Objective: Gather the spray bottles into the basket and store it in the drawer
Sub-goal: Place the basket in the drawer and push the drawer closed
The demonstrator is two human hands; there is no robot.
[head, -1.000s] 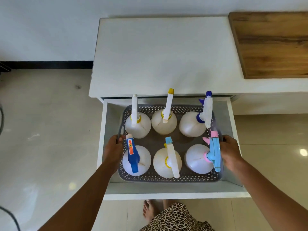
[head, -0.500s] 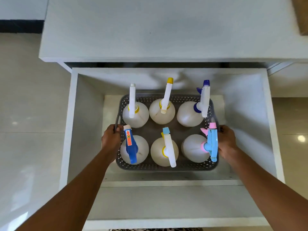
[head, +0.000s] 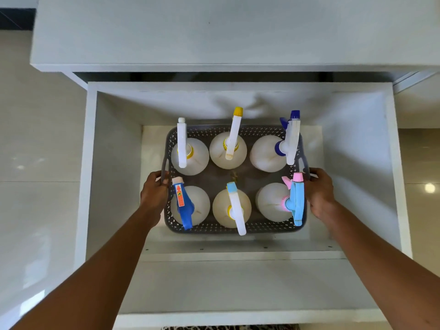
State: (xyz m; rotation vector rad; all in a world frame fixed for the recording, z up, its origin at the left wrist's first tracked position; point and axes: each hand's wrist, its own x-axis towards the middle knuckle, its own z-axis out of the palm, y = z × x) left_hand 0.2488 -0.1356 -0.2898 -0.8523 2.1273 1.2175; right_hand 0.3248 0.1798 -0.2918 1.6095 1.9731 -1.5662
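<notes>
A grey perforated basket (head: 262, 228) sits low inside the open white drawer (head: 114, 163). It holds several white spray bottles in two rows, among them one with a blue trigger (head: 183, 206), one with a pink and light-blue trigger (head: 296, 201) and one with a yellow tip (head: 234, 136). My left hand (head: 154, 189) grips the basket's left handle. My right hand (head: 319, 191) grips the right handle.
The white cabinet top (head: 214, 32) overhangs the back of the drawer. Pale glossy floor tiles (head: 35, 163) lie on both sides. The drawer's front wall (head: 238, 282) is between me and the basket.
The basket has gone down from the drawer's rim to deep inside the drawer, both hands still on its handles. My head has moved closer over the drawer.
</notes>
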